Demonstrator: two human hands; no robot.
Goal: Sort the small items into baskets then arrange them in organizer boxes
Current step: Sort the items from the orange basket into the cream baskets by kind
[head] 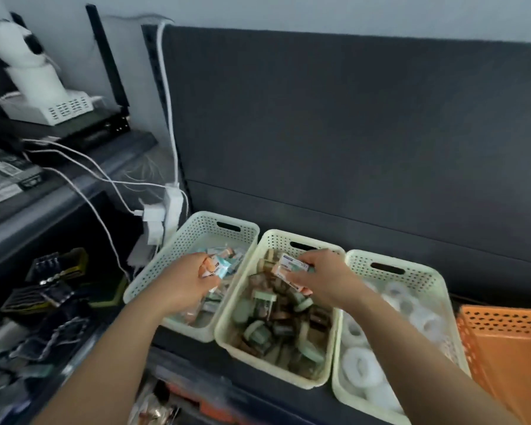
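Observation:
Three pale perforated baskets stand side by side on a dark couch seat. The left basket (178,240) holds small wrapped packets. My left hand (187,280) is over it and grips a packet (216,266) with orange and blue print. The middle basket (276,240) is full of small brown and green jars. My right hand (325,280) hovers above it and pinches a small white and orange box (288,269). The right basket (423,277) holds several white rings.
An orange basket (509,338) sits at the far right. A dark couch back (350,133) rises behind the baskets. White chargers and cables (163,216) hang at the left beside a dark shelf (74,185) with devices. Clutter lies at lower left.

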